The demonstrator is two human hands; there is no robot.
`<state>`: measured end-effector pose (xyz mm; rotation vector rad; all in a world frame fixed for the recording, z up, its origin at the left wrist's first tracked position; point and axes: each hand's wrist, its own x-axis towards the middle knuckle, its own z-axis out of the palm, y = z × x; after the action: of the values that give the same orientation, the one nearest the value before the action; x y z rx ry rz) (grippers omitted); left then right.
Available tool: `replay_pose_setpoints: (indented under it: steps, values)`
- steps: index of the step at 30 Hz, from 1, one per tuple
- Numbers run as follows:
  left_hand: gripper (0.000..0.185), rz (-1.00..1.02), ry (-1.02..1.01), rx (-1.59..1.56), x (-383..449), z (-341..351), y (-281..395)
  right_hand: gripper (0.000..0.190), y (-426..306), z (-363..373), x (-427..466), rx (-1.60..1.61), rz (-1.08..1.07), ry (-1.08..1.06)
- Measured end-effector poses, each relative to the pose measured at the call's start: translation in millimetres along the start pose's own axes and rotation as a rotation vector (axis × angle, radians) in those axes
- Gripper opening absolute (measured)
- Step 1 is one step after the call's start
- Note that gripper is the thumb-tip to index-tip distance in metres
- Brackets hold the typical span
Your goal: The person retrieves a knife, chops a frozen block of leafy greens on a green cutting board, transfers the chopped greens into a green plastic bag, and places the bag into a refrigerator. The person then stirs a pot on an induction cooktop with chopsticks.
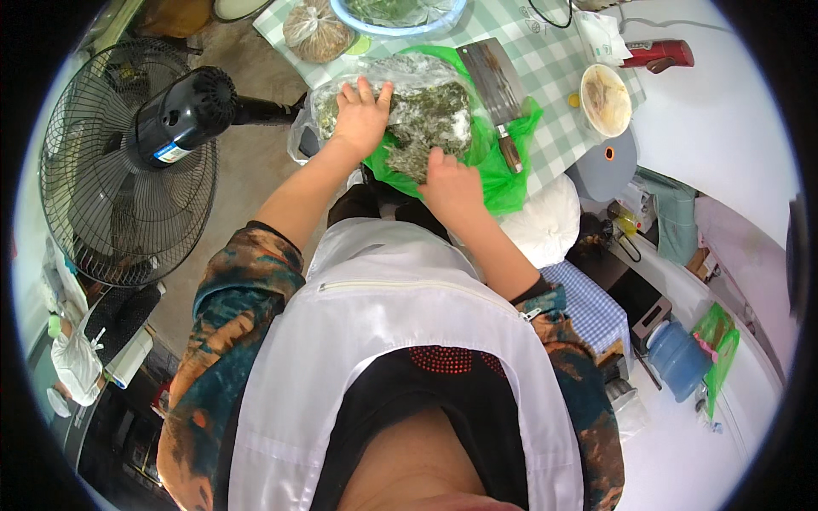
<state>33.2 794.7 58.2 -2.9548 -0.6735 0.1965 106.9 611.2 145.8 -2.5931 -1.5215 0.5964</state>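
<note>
A block of dark green leafy matter (431, 118), whitened as if with frost, lies partly in a clear plastic bag (332, 83). Beneath it spreads a bright green plastic bag (505, 185) at the table's near edge. My left hand (363, 121) rests on the block's left part over the clear plastic, fingers spread. At the block's near right corner, my right hand (454, 191) has curled fingers and thumb on the leafy edge. A cleaver (495, 83) with a wooden handle lies to the right, blade pointing away, its handle over the green bag.
A green checked tablecloth (556, 38) covers the table. Behind the block stand a blue-rimmed basin (399, 25) and a tied bag of brown food (316, 32). At right is a white tub (606, 102). A black standing fan (185, 121) is at left, a white bag (543, 220) below the table's right side.
</note>
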Motion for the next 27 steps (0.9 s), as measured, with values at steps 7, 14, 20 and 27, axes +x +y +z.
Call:
replay_pose_setpoints:
  steps: [7, 14, 20, 27]
  values:
    - [0.061, 0.006, -0.106, -0.006, 10, -17, 7, 0.059, 9, -11, -59, 0.503, 0.450, -0.020]
    - [0.054, -0.017, -0.037, -0.060, 17, -1, 14, 0.074, 1, -16, -124, 1.417, 0.779, 0.134]
    - [0.083, 0.171, -0.071, 0.052, 31, 22, -26, 0.079, -15, 10, -146, 1.839, 1.096, 0.523]
    - [0.081, 0.116, -0.228, -0.166, 61, 89, -89, 0.060, -38, 23, -169, 2.080, 1.061, 1.147]
